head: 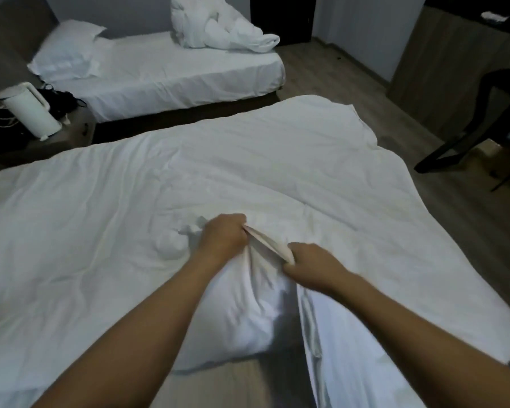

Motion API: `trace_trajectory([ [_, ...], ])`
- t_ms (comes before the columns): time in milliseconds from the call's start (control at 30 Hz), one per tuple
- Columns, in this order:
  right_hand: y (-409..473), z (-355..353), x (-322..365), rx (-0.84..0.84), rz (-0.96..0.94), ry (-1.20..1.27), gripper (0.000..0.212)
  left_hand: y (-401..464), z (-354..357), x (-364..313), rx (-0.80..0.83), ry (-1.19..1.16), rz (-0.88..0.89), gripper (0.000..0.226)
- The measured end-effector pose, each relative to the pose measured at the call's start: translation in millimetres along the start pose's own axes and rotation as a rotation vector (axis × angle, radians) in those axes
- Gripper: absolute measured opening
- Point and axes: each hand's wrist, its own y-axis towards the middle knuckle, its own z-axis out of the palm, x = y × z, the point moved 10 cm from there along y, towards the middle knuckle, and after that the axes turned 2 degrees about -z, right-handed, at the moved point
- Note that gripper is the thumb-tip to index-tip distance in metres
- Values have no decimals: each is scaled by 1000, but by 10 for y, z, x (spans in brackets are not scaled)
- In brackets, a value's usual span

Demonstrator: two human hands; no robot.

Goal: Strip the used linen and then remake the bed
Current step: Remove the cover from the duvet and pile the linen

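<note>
1. Current state: the duvet point(248, 178) lies spread across the near bed point(424, 325) and overhangs its edges; the left hand point(223, 240) and right hand point(312, 265) are both clenched on a raised fold of the cover point(270, 242) at the duvet's near middle, fingers curled tight round the cloth, the two fists near each other with a short taut strip between them.
2. Judged step: separating the cover from the filling, or finding the cover's opening; which of the two cannot be told, since no opening is plainly visible.
3. Keep one fist as an anchor; draw the other away along the fold so that the fabric tensions evenly and does not bunch.
4. Grip the cover layer alone; if the filling is caught in the same pinch, the two will travel together and the cover will not strip.
5. Work toward an edge or corner, where a cover normally opens; pulling from the middle is likely to yield only slack.
6. Pull low and along the mattress; lifting high may drag the overhanging far corner point(357, 119) onto the floor point(409, 92).
7. Surroundings: the second bed point(165, 81) carries a pillow point(68, 51) and a heap of bedding point(218, 28); a white kettle point(30, 110) stands between the beds.
</note>
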Motion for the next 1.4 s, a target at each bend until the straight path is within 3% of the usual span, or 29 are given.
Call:
trace_trajectory([
  [67, -114, 377, -309, -17, 65, 35, 32, 82, -259, 79, -90, -55, -75, 14],
  [200, -448, 1285, -1060, 143, 331, 137, 33, 132, -825, 311, -258, -81, -203, 28],
  [267, -558, 1539, -1240, 205, 374, 218, 51, 162, -977, 446, -283, -19, -253, 31],
  [367, -523, 1602, -1213, 200, 350, 251, 73, 268, -912, 745, -180, 212, -410, 32],
  [433, -447, 1555, -1115, 196, 322, 238, 71, 278, -764, 879, -83, 391, -498, 43],
  [500, -370, 1483, -1066, 191, 291, 215, 62, 194, -380, 850, 26, 424, -449, 52],
  [567, -368, 1456, -1107, 196, 292, 236, 57, -50, 238, 846, 129, 230, -439, 55],
  [633, -440, 1496, -1261, 199, 318, 243, 56, -546, 1036, 835, 351, -121, -605, 52],
  [700, -556, 1626, -1468, 228, 348, 227, 56, -1200, 1839, 690, 603, -445, -800, 30],
  [767, -695, 1842, -1710, 277, 383, 208, 58, -1747, 2582, 577, 800, -593, -919, 32],
  [833, -822, 2082, -1937, 329, 399, 181, 60, -2035, 3188, 570, 818, -679, -1000, 55],
  [900, -919, 2296, -2143, 359, 400, 141, 61, -2120, 3860, 778, 708, -753, -1101, 73],
  [967, -995, 2468, -2302, 378, 391, 91, 61, -2119, 3964, 680, 607, -799, -1220, 87],
  [1033, -1081, 2569, -2407, 387, 378, 36, 60, -2141, 4011, 289, 733, -922, -1264, 68],
  [1067, -1135, 2597, -2434, 385, 371, 13, 60, -2139, 3988, 58, 827, -973, -1236, 56],
  [1133, -1275, 2624, -2427, 392, 364, -16, 68, -2011, 3780, -384, 855, -1066, -1154, 35],
  [1233, -1548, 2559, -2379, 378, 438, 49, 102, -1569, 3296, -871, 672, -1183, -961, 17],
  [1300, -1665, 2345, -2389, 249, 567, 165, 115, -1270, 2934, -1146, 586, -1309, -913, 17],
  [1400, -1687, 1725, -2433, -138, 693, 256, 93, -797, 2325, -1441, 460, -1439, -839, 18],
])
